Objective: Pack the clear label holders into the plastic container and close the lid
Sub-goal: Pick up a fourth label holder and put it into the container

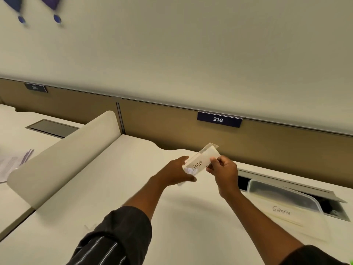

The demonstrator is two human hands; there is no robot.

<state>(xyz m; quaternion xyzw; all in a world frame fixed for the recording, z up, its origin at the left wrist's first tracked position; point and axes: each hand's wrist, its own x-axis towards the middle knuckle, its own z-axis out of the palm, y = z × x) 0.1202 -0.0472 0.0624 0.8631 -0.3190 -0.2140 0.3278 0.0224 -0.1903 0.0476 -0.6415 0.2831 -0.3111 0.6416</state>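
A clear label holder (202,158) with a handwritten white card inside is held above the desk, tilted up to the right. My left hand (176,172) grips its lower left end. My right hand (223,170) pinches its right edge between thumb and fingers. To the right, a clear plastic container (282,196) sits on the desk partly over an open cable hatch. In front of the container lies another clear label holder (286,214), with a card reading "GIRAFEE".
A beige curved divider (63,157) separates this white desk (114,197) from the neighbouring one on the left, where papers (11,163) lie. A tan partition with a blue sign "216" (219,119) runs along the back. The open hatch (336,209) is a dark recess.
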